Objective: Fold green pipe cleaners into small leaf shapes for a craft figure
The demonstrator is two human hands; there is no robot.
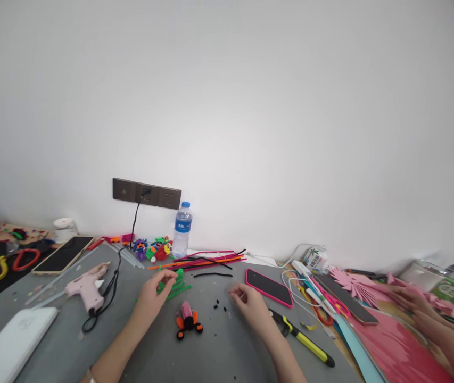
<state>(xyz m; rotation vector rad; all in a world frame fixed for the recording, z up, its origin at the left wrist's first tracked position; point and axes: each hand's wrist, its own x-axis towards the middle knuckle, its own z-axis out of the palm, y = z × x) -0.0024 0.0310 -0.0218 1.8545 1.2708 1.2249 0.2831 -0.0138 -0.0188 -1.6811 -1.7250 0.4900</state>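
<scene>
Left hand (155,291) pinches green pipe cleaners (176,285) on the grey table (227,346); right hand (248,303), fingers curled, apparently empty, rests beside black bits (219,305); assembly seemingly mid-step, calling for fine fingertip placement.

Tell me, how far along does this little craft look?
One small pink, black and orange pipe-cleaner figure already lies finished-looking on the grey table. In hand: the left hand pinches a bent green pipe-cleaner piece, while the right hand rests beside tiny black bits. Left over: a bundle of unused pipe cleaners, and the pink glue gun lies untouched.
</scene>
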